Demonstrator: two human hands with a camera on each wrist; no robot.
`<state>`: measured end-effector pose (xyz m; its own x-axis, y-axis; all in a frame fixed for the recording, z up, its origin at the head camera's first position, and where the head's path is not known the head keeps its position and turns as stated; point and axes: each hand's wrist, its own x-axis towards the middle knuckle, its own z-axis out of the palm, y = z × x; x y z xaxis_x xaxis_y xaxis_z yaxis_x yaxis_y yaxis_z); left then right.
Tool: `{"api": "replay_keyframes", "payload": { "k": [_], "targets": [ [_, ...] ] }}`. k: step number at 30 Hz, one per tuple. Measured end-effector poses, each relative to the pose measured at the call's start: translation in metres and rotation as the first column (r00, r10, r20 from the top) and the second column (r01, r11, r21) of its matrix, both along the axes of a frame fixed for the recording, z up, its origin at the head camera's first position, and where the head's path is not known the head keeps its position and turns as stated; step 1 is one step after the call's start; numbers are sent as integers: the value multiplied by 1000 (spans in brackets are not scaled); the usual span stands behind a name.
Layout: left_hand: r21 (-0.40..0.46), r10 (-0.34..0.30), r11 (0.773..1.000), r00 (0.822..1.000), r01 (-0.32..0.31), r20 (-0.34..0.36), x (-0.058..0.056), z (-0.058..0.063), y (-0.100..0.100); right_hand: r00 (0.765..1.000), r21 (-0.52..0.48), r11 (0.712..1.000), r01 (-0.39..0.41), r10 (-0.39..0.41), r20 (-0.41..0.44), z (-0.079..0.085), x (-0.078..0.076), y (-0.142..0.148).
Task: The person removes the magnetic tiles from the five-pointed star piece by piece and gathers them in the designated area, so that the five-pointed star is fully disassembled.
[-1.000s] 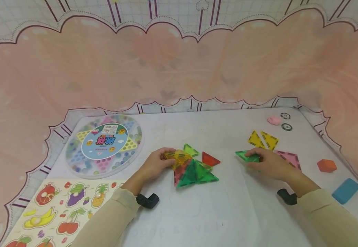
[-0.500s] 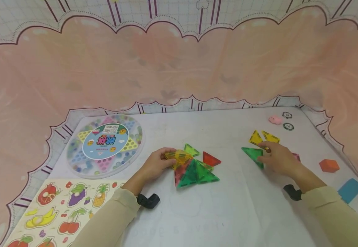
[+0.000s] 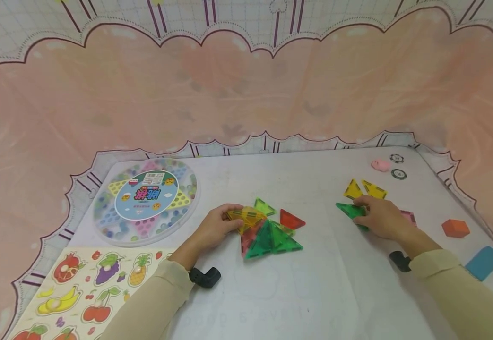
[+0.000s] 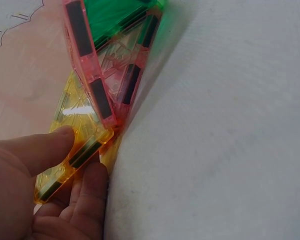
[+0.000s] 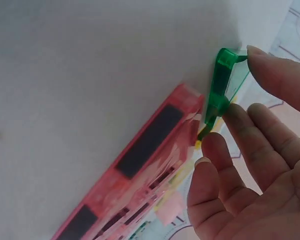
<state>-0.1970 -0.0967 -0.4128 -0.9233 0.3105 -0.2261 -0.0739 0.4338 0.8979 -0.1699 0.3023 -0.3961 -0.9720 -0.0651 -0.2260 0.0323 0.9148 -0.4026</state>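
Observation:
My left hand [image 3: 217,227] pinches a translucent yellow triangular magnetic tile [image 4: 72,162] between thumb and fingers. It joins a cluster where a pink tile [image 4: 87,65] and green triangular tiles [image 3: 284,241] lean together. Behind that cluster lies a light-green triangle [image 3: 264,207], and a red triangle [image 3: 291,219] is at its right. Further right, my right hand [image 3: 378,218] holds a green triangular tile [image 5: 222,80], thumb on one side and fingertips on the other. Beneath that hand lies a pink tile [image 5: 145,155], mostly covered in the head view. Two yellow triangles [image 3: 374,189] rest just beyond the hand.
At the back left is a round Chinese checkers box [image 3: 146,200], with a fruit puzzle board [image 3: 89,293] nearer me. On the right are an orange block [image 3: 456,228], a blue block [image 3: 484,262], a small pink figure [image 3: 380,165] and two round chips [image 3: 398,174].
My right hand has moved right and slightly away from me with the green tile, which has turned in its grasp. My left hand and the tile cluster stay in place.

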Motion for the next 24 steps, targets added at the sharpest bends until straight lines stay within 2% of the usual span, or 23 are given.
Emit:
{"api": "replay_keyframes", "payload": {
  "k": [4, 8, 11, 15, 19, 24],
  "targets": [
    [2, 8, 1000, 1000, -8, -6, -6, -13, -2, 1000, -1, 1000, 5, -5, -2, 0, 0, 6],
    [-2, 7, 1000, 1000, -7, -7, -6, -16, -2, 1000, -21, 1000, 15, -15, -8, 4, 3, 4],
    [0, 2, 1000, 1000, -2, -14, -6, -16, -3, 1000, -83, 996, 11, -12, -16, 9, 10, -9],
    [-5, 1, 1000, 999, -2, -33, -6, -14, -4, 994, -204, 973, -107, 96, -59, 12, 21, -44],
    [-5, 6, 1000, 1000, -6, -25, -7, -15, -5, 968, -312, 917, -250, 241, -68, 7, 30, -82],
    [-6, 7, 1000, 1000, -7, 3, -6, -14, -3, 948, -373, 880, -294, 317, 1, 0, 34, -112]
  ]
}}
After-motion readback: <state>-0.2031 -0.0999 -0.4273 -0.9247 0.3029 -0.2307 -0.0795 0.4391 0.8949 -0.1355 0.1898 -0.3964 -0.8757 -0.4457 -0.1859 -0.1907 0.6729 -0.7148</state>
